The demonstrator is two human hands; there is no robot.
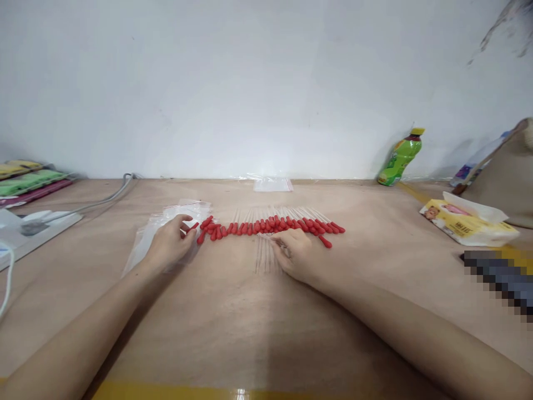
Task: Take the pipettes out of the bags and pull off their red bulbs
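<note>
A long row of droppers with red rubber bulbs (277, 223) lies across the middle of the table, their thin clear tubes (306, 212) pointing mostly toward the wall. My left hand (171, 241) is at the row's left end, thumb and fingers closed around a red rubber bulb (193, 226). Under that hand is a spread of clear zip bags (147, 236). Just in front of the row, my right hand (297, 251) pinches the end of a thin clear tube (266, 237). Several more clear tubes (263, 258) lie beside its fingertips, pointing toward me. One dropper bulb (325, 242) sits apart, to the right.
Against the wall lies another clear bag (272, 185). A green bottle (400, 158) leans at the back right, near a yellow tissue pack (468, 222) and a pixelated dark object (499, 278). Left are a cable (104, 199), a white board (50, 228) and coloured packets (33, 180).
</note>
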